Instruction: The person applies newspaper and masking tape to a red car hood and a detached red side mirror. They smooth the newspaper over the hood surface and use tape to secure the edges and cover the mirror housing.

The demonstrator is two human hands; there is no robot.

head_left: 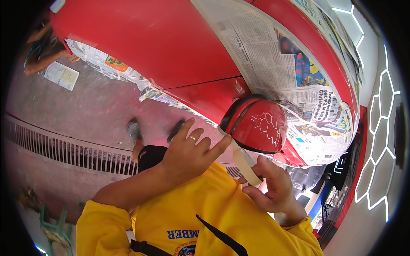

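Observation:
A red side mirror (269, 123) with black trim sticks out from the red car body (162, 42). My left hand (188, 155), with a ring on one finger, has its fingers apart. Its index fingertip touches the pale tape end at the mirror's lower left edge. My right hand (275, 185) grips a roll of cream masking tape (244, 165), thumb and fingers around the roll's lower end. A short length of tape runs from the roll up to the mirror. The left thumb is hidden.
Newspaper (256, 55) taped on covers the car's windows, and more newspaper hangs along its lower edge. A person's arms (42, 62) show at the far left beside a loose newspaper sheet (62, 76). A drain grate (85, 153) crosses the floor. A green stool (57, 226) stands lower left.

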